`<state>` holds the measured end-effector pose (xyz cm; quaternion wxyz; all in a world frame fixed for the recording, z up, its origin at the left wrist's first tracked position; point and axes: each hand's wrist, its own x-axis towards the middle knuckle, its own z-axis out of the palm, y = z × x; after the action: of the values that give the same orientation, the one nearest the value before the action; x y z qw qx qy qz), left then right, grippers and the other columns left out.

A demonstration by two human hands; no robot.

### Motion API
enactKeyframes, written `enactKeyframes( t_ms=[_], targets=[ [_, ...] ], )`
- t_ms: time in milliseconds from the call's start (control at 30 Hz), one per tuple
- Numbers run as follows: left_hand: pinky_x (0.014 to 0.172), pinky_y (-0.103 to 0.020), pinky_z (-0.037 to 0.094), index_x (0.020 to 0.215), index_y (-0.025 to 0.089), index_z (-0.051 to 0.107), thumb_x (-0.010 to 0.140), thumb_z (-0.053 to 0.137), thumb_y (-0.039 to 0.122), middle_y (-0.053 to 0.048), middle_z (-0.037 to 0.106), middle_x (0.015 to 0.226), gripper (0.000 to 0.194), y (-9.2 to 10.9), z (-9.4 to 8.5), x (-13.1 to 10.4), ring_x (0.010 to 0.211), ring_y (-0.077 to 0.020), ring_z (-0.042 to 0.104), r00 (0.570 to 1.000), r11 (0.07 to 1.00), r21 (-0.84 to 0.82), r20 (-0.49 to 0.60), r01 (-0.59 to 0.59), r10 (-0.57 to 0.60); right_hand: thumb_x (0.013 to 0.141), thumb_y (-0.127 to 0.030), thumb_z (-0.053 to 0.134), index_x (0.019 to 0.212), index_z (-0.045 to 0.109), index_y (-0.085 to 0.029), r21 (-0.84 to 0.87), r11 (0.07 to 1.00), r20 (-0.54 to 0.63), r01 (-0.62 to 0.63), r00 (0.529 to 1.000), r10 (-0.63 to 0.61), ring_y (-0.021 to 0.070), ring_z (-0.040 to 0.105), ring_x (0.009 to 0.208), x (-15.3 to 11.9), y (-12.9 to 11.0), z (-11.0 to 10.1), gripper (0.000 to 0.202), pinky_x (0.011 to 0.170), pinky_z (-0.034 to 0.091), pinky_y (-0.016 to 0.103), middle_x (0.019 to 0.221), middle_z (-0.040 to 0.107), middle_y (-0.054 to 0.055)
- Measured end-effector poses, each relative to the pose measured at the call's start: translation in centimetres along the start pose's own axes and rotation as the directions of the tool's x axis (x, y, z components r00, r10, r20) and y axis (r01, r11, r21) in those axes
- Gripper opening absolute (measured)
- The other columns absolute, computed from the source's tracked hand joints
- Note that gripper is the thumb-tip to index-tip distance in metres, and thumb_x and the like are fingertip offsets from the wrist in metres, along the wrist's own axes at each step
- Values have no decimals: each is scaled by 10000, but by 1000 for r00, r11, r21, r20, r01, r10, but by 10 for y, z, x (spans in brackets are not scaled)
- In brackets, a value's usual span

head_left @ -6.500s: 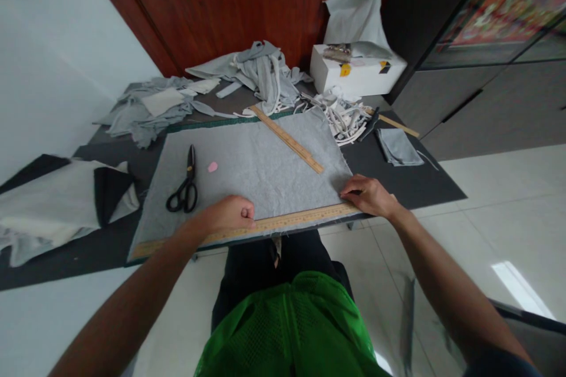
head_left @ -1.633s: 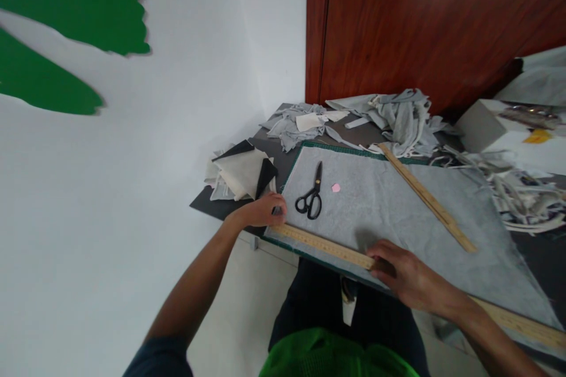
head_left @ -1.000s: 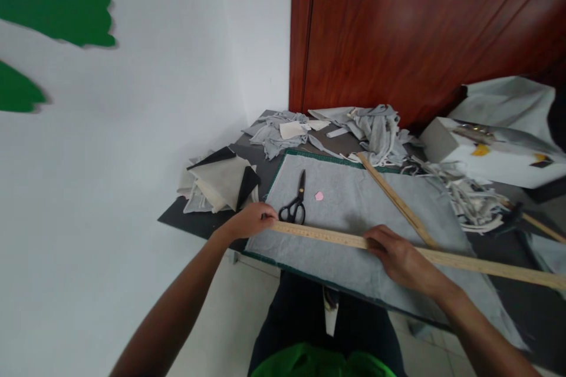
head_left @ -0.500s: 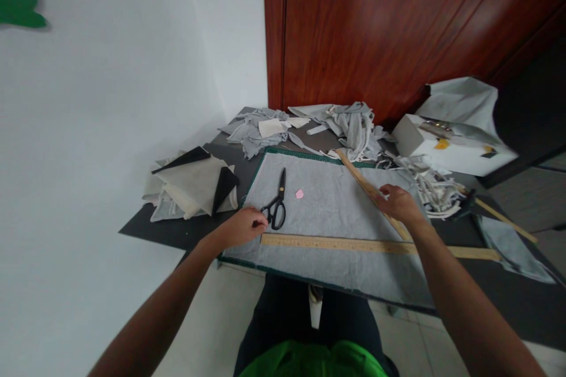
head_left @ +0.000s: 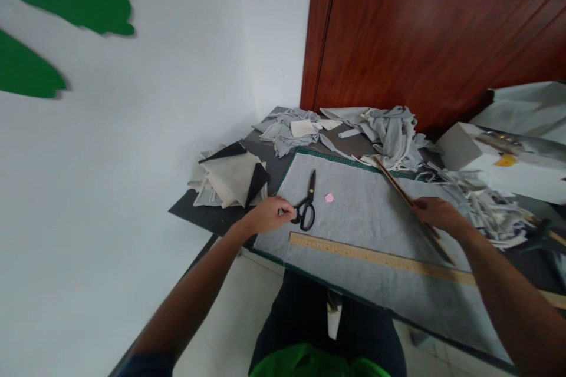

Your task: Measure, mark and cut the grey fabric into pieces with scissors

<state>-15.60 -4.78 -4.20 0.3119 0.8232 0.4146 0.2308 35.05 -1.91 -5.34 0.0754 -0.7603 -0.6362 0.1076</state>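
My left hand [head_left: 270,214] rests at the left side of the grey cloth [head_left: 354,218], beside the handles of the black scissors [head_left: 308,203]. Its fingers are curled together, and whether they pinch anything is too small to tell. My right hand [head_left: 435,212] grips a wooden ruler [head_left: 393,181], which is tipped up on its edge and slants across the cloth. A second, long wooden ruler [head_left: 354,249] lies flat along the near part of the cloth. Right of the scissors is a small pink piece [head_left: 329,197].
Folded cream and black fabric [head_left: 232,174] lies at the left. Grey scraps [head_left: 287,129] and more crumpled cloth [head_left: 393,129] line the back. At the right are tangled strips [head_left: 490,203] and a white box [head_left: 508,162]. A wall stands left, a wooden door behind.
The view has shifted, so things sit further right. The slanting ruler has been tipped from flat onto its edge in my right hand. My left hand remains by the scissors.
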Motion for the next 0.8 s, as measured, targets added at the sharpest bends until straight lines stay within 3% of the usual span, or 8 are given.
enactKeyframes(
  t_ms=[100,167,267,400,533,600,667,800],
  targets=[
    [725,-226,479,866,163,789,863,647,197,-37,780,876,146,-8,-9,1,762,-138,669,999,999,-21,-19,46,-46,738,-251,672,712,757,-205,269,961,2,-60,998,62,266,709,701,-7,-10,-16,100,626,508,349,745,760,108],
    [717,-231,479,864,161,789,859,652,217,-33,776,853,148,-16,-18,5,756,-142,666,996,996,-44,-40,76,-77,729,-275,699,784,763,-211,528,846,-18,-74,995,98,233,689,697,-16,-32,-16,106,614,522,328,786,768,95],
    [700,-235,481,908,155,787,855,653,238,-26,765,820,166,-27,-31,23,717,-135,651,988,986,-128,-99,109,-122,671,-352,824,853,737,-205,809,581,93,-95,995,33,208,679,727,-37,-97,1,250,541,523,274,859,758,82],
    [641,-230,464,1061,131,760,840,656,226,-12,747,776,263,-41,-34,64,630,-115,608,973,966,-209,-138,155,-186,587,-293,942,835,679,-183,923,324,269,-206,949,-162,162,654,707,-66,-203,44,378,520,525,224,791,711,46],
    [628,-234,468,1198,113,712,835,695,262,-26,754,795,393,-53,-24,98,649,-130,630,979,970,-215,-141,116,-148,614,-287,939,824,642,-175,928,225,347,-297,908,-233,137,626,622,-75,-262,75,380,515,529,232,736,691,32],
    [674,-248,505,1211,115,713,848,694,279,-50,773,851,398,-59,-18,106,710,-149,671,981,974,-205,-147,97,-128,641,-307,920,846,642,-181,933,229,325,-276,921,-214,139,629,626,-70,-264,79,367,506,510,226,748,702,33],
    [758,-272,543,1174,117,735,855,686,276,-83,792,940,360,-66,-12,107,804,-173,711,978,980,-177,-165,95,-125,684,-344,882,882,659,-192,933,296,257,-205,956,-146,144,637,649,-58,-249,78,336,495,482,215,775,715,31],
    [869,-301,569,1070,128,778,839,679,226,-98,805,1031,270,-77,-6,104,913,-197,736,978,987,-101,-150,128,-142,769,-350,767,942,699,-193,782,621,20,-62,997,75,197,700,777,-29,-176,61,244,641,539,273,891,762,73]
  ],
)
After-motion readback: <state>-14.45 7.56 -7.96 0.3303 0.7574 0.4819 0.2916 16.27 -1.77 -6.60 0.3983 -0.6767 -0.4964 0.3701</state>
